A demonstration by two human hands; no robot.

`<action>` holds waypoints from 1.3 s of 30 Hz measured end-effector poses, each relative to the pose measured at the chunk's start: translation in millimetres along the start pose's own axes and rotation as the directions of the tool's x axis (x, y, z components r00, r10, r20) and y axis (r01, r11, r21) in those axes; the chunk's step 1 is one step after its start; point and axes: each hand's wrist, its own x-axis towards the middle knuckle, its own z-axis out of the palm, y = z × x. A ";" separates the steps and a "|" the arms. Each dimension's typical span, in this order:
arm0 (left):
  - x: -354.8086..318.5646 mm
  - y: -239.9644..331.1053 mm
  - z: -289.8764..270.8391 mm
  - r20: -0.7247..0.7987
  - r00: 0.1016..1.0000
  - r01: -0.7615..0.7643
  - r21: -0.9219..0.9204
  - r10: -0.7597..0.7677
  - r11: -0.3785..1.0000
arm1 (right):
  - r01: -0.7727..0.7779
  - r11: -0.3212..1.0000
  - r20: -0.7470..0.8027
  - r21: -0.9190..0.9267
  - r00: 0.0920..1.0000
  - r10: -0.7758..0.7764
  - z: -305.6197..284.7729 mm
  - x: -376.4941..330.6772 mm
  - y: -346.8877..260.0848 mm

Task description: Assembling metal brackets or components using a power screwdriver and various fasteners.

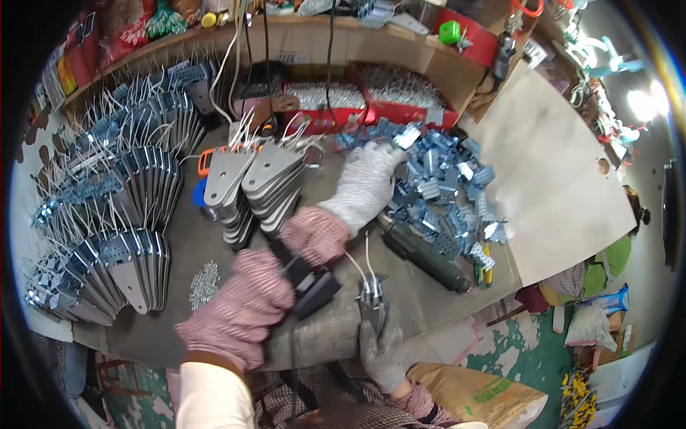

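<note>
The right hand (368, 182) reaches into the heap of small blue-grey metal clips (443, 189) at the worktop's right side, apparently closing on one. The left hand (382, 350) grips a wired bracket (373, 300) at the near edge. Finished wired plates (114, 214) crowd the left; many clips remain.

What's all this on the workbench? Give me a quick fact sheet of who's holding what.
left hand: gloved, reaching onto the pile of small metal brackets; grip unclear
right hand: gloved, holding a metal piece with white wires
middle of bench: stacked grey plates
left of bench: rows of wired plates
back: red trays of metal parts
</note>
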 end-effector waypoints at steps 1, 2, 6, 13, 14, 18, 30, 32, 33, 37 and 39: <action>-12.4 11.1 -29.9 0.027 0.999 0.027 -0.100 -0.024 0.995 | -0.015 1.000 0.008 0.012 1.000 0.015 0.8 -5.5 2.6; -30.3 23.4 -54.8 0.054 0.998 0.050 -0.228 -0.039 0.972 | 0.075 0.996 0.001 -0.056 0.997 -0.075 -4.3 -6.5 6.9; -153.0 47.4 -172.4 0.437 0.899 0.166 -0.308 -0.016 0.937 | 0.350 0.873 0.017 -0.341 0.930 -0.366 -4.4 -1.7 8.1; -229.6 84.8 -182.4 0.353 0.720 0.521 0.295 -0.598 0.801 | 0.082 0.988 0.055 0.130 0.994 -0.090 -0.8 10.7 -14.0; -231.2 81.4 -182.2 0.394 0.658 0.594 0.252 -0.641 0.764 | 0.103 0.984 0.071 0.143 0.991 -0.114 0.5 13.3 -18.3; -219.0 83.3 -189.6 0.464 0.530 0.830 -0.112 -0.710 0.547 | 0.136 0.957 0.260 0.258 0.944 -0.204 6.1 22.8 -36.9; -238.6 90.5 -211.1 0.162 0.723 0.675 -0.374 -0.672 0.636 | -0.513 0.610 0.643 0.605 0.766 0.006 13.5 25.3 -100.9; -240.0 90.1 -212.0 0.127 0.760 0.634 -0.357 -0.637 0.686 | -0.631 0.519 0.706 0.577 0.705 0.073 11.7 24.4 -107.7; -242.0 88.0 -211.5 0.096 0.777 0.606 -0.378 -0.622 0.700 | -0.685 0.468 0.736 0.559 0.670 0.101 11.3 24.3 -110.2; -240.9 81.8 -210.8 0.074 0.796 0.587 -0.339 -0.601 0.735 | -0.602 0.615 0.745 0.510 0.667 0.036 10.9 25.6 -100.4; -244.2 75.2 -207.8 0.153 0.737 0.657 -0.390 -0.658 0.645 | -0.555 0.640 0.716 0.531 0.698 0.012 12.1 24.0 -101.3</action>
